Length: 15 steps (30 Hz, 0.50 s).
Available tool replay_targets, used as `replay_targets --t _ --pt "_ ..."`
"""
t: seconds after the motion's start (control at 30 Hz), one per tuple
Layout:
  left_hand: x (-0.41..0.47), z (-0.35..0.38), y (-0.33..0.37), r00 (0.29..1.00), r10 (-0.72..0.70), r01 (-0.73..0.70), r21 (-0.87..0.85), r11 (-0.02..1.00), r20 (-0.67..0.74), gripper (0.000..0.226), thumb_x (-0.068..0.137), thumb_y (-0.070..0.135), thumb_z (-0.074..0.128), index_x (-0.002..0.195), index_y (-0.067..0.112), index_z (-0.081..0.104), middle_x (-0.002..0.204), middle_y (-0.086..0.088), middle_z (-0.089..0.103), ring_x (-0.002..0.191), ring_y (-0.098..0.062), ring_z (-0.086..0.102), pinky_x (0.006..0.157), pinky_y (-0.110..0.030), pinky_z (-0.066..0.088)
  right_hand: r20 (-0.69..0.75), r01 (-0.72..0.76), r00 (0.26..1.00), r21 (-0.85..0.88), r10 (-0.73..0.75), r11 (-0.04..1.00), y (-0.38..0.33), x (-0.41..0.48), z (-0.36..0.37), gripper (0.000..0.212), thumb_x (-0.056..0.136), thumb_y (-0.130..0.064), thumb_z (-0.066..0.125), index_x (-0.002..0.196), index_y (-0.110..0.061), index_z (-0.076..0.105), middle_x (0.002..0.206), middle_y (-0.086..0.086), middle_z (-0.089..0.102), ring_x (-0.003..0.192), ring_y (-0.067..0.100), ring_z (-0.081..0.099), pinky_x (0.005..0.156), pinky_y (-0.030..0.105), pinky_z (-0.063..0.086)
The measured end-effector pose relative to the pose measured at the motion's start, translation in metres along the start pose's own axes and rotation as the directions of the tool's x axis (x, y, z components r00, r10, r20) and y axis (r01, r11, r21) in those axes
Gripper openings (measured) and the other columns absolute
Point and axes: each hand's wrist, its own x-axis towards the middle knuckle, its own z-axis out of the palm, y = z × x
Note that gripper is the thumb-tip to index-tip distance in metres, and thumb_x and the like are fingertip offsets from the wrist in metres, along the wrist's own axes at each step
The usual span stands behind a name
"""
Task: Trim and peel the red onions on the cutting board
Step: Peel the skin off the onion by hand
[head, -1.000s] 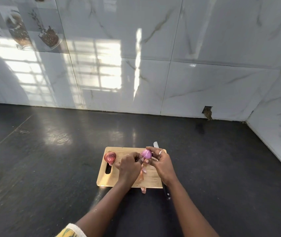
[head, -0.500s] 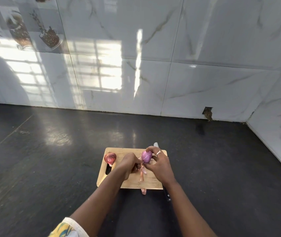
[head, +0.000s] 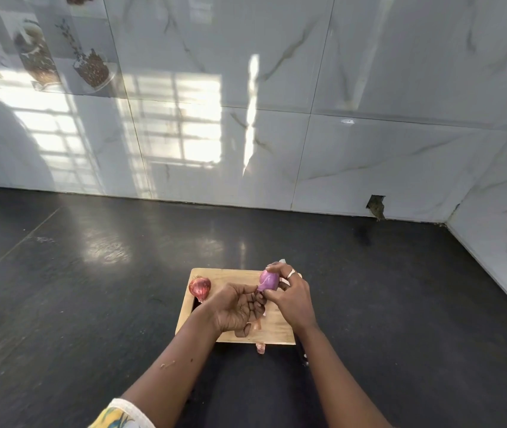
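Peeled red onion (head: pixel 268 280), pale purple, held above the wooden cutting board (head: pixel 276 332); right hand (head: pixel 292 296) grip clamped on it. Left hand (head: pixel 236 308), palm up, fingertips pinching its lower tip. Unpeeled red onion (head: pixel 200 286) rests on the board's far-left corner; dark desk (head: pixel 91 288) beneath.

The dark countertop (head: pixel 91 304) lies open left, right and far of the cutting board (head: pixel 233 274). On the board, an unpeeled red onion (head: pixel 200 287) blocks the far-left corner; both hands crowd the middle. What looks like a knife tip (head: pixel 282 261) pokes past the far edge.
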Motion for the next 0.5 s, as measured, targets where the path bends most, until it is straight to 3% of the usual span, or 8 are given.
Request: replay_targets --t 0.13,0.23,0.37,0.5 --pt "-0.001 -0.002 -0.003 0.996 -0.015 0.025 -0.111 0.993 0.092 0.022 0.080 0.009 0.048 0.075 -0.006 0.063 0.067 -0.012 0.059 0.057 -0.017 0.055 0.065 -0.022 0.044 0.013 -0.091 0.996 0.145 0.090 0.985 0.004 0.003 -0.003 0.036 0.067 0.009 0.069 0.089 -0.019 0.066 0.106 0.000 0.064 0.098 0.012 0.061 0.076 0.017 0.052" --pt "-0.005 -0.004 0.003 0.993 0.006 0.018 -0.193 0.981 0.121 0.020 0.080 0.009 0.050 0.074 -0.006 0.062 0.066 -0.011 0.059 0.057 -0.018 0.057 0.059 -0.024 0.049 0.056 -0.171 0.985 0.341 0.162 0.924 0.010 0.006 -0.007 0.035 0.064 0.009 0.073 0.082 -0.020 0.067 0.106 0.008 0.063 0.096 0.020 0.064 0.082 0.033 0.055" --pt "-0.001 -0.008 0.006 0.997 0.016 0.003 0.249 0.968 -0.074 0.023 0.083 0.026 0.054 0.067 0.012 0.063 0.063 0.002 0.060 0.059 -0.010 0.052 0.052 -0.024 0.033 0.129 -0.204 0.978 0.422 0.165 0.883 0.012 0.006 -0.005 0.036 0.066 0.011 0.075 0.094 -0.011 0.067 0.105 0.016 0.063 0.094 0.022 0.066 0.086 0.043 0.055" --pt "0.003 -0.004 -0.001 0.955 0.173 -0.102 0.283 0.954 -0.239 0.016 0.085 0.019 0.059 0.070 0.014 0.065 0.064 0.002 0.061 0.060 -0.010 0.054 0.059 -0.024 0.038 0.110 -0.237 0.971 0.532 0.211 0.813 0.011 0.006 -0.001 0.042 0.067 0.009 0.076 0.104 -0.006 0.063 0.104 0.014 0.067 0.094 0.024 0.067 0.078 0.037 0.057"
